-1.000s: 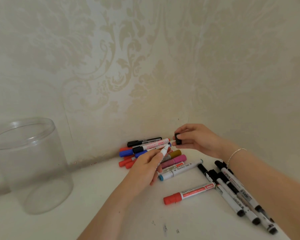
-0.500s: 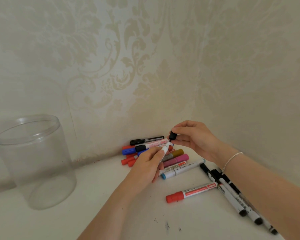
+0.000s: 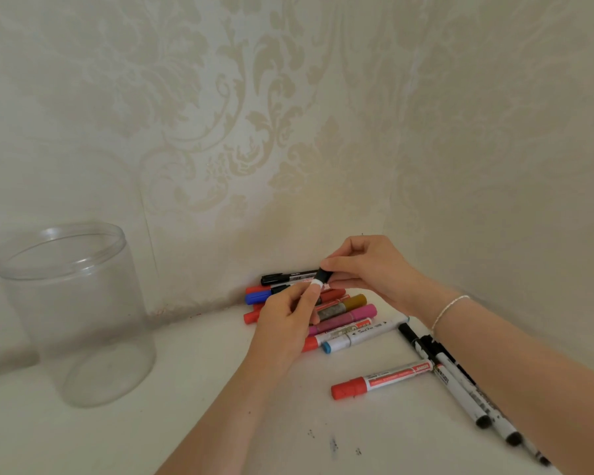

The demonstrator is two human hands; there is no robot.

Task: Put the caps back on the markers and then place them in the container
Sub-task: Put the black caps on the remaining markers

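Observation:
My left hand (image 3: 285, 323) grips a white marker (image 3: 315, 286) with its upper end pointing up and to the right. My right hand (image 3: 364, 265) pinches a black cap (image 3: 323, 276) that now sits on that end. Both hands meet above a pile of coloured markers (image 3: 343, 313) in the corner. A red-capped marker (image 3: 381, 378) lies alone in front. Several black-and-white markers (image 3: 460, 389) lie under my right forearm. A clear round container (image 3: 72, 310) stands upright and open at the left, with nothing visible inside.
Patterned walls meet in a corner right behind the marker pile. The white tabletop (image 3: 186, 406) carries a few dark ink specks (image 3: 333, 443) near the front. A thin bracelet (image 3: 448, 310) circles my right wrist.
My right hand has brought the black cap down and left onto the end of the marker in my left hand. The two hands have closed together.

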